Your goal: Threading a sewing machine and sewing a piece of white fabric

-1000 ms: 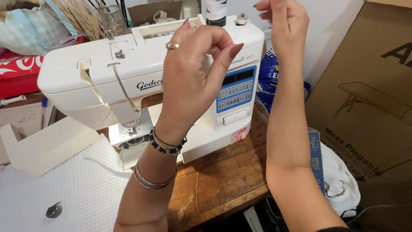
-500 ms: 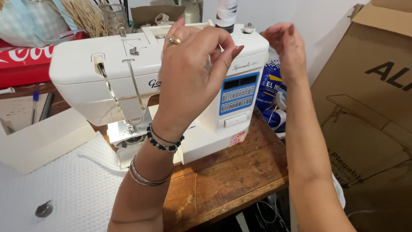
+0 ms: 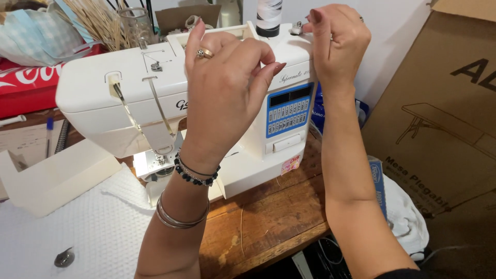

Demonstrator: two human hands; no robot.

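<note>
Head view. Worn wooden table (image 3: 268,227), cluttered; a large brown cardboard box (image 3: 439,113) stands to the right, a red box (image 3: 26,88) and a glass jar (image 3: 133,26) of dried stalks at the back left. A white textured cloth (image 3: 77,227) covers the near left of the table, with a small metal disc (image 3: 64,257) lying on it and a white plastic cover (image 3: 57,175) just beside the machine.

White sewing machine (image 3: 124,98) sits mid-table, blue button panel (image 3: 289,116) facing the camera, a thread spool (image 3: 268,15) upright on top at the back.

Left hand (image 3: 225,98) is raised in front of the machine body, thumb and fingertips pinched together (on thread, probably; too thin to see). Ring on one finger, beaded and metal bracelets on the wrist.

Right hand (image 3: 338,44) is up at the machine's top right corner, fingertips pinched together just beside a small metal knob (image 3: 296,27); whether anything is held, cannot tell.

White fabric (image 3: 408,222) hangs off the table's right edge.
</note>
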